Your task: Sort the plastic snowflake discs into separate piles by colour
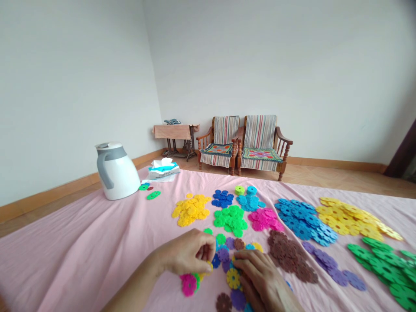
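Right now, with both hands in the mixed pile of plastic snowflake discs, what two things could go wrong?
1. The mixed pile lies close to the sorted green pile and brown pile. A sweep of the right hand could push the colours back together.
2. Every pile sits on a wrinkled pink cloth. If the left hand or its forearm drags it, the piles might shift.

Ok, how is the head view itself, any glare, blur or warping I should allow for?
Head view: soft, even daylight, no glare, only a mild sheen on the white kettle; faint shadows under the left hand and right hand; wide-angle warp stretches the green interlocking discs at the right edge; focus holds from hands to the armchairs.
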Demonstrator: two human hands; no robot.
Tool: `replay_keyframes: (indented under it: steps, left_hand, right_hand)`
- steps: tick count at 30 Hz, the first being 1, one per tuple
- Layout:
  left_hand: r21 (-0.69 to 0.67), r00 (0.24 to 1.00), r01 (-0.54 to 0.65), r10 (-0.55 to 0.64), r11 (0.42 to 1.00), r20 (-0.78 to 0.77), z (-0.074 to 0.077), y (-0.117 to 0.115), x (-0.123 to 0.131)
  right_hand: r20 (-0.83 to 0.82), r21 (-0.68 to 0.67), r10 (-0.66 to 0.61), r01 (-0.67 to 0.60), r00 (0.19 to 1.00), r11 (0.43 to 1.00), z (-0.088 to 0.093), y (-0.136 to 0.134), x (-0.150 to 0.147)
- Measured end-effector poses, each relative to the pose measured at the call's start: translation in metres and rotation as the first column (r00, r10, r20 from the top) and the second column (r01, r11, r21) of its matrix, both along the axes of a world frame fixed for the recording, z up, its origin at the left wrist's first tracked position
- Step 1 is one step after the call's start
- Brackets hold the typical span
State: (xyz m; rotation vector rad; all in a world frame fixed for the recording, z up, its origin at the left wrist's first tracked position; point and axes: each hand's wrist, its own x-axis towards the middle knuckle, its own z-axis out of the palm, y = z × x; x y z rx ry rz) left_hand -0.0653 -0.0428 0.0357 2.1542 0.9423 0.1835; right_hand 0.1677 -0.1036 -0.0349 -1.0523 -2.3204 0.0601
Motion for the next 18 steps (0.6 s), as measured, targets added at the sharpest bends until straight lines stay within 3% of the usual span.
replay_keyframes:
  steps: [2, 3, 6, 8, 10, 12, 16, 18]
  left_hand:
    - [0.097, 0.983, -0.175, 0.169, 0.980, 0.073, -0.002, 0.008, -0.004]
    - [0.178, 0.958, -0.280, 0.264, 0.943, 0.111, -0.004, 0.014, -0.007]
    - [0.416, 0.838, -0.545, 0.486, 0.728, 0.247, -0.010, 0.029, -0.018]
    - [0.487, 0.767, -0.637, 0.549, 0.597, 0.331, -0.011, 0.036, -0.024]
    - [0.505, 0.736, -0.672, 0.563, 0.542, 0.375, -0.011, 0.037, -0.026]
    - [0.485, 0.772, -0.634, 0.532, 0.603, 0.348, -0.009, 0.033, -0.024]
    - [0.224, 0.943, -0.331, 0.319, 0.916, 0.090, -0.003, 0.018, -0.016]
    - [0.129, 0.981, -0.187, 0.192, 0.974, -0.030, 0.001, 0.011, -0.016]
  right_hand:
    - [0.013, 0.001, -0.006, 0.006, 1.000, 1.000, 0.001, 0.000, 0.000]
    - [0.016, 0.004, -0.010, 0.010, 1.000, 1.000, 0.001, 0.000, 0.000]
    - [0.021, 0.021, -0.013, 0.012, 1.000, 1.000, 0.002, -0.001, 0.000]
    - [0.025, 0.034, -0.012, 0.011, 1.000, 0.999, 0.002, -0.001, 0.000]
    - [0.029, 0.037, -0.014, 0.013, 0.999, 0.999, 0.002, -0.001, 0.000]
    - [0.030, 0.035, -0.016, 0.015, 0.999, 0.999, 0.001, -0.001, 0.000]
    - [0.023, 0.041, -0.011, 0.010, 1.000, 0.999, 0.001, 0.000, 0.000]
    - [0.027, 0.041, -0.010, 0.009, 1.000, 0.999, 0.002, 0.000, 0.000]
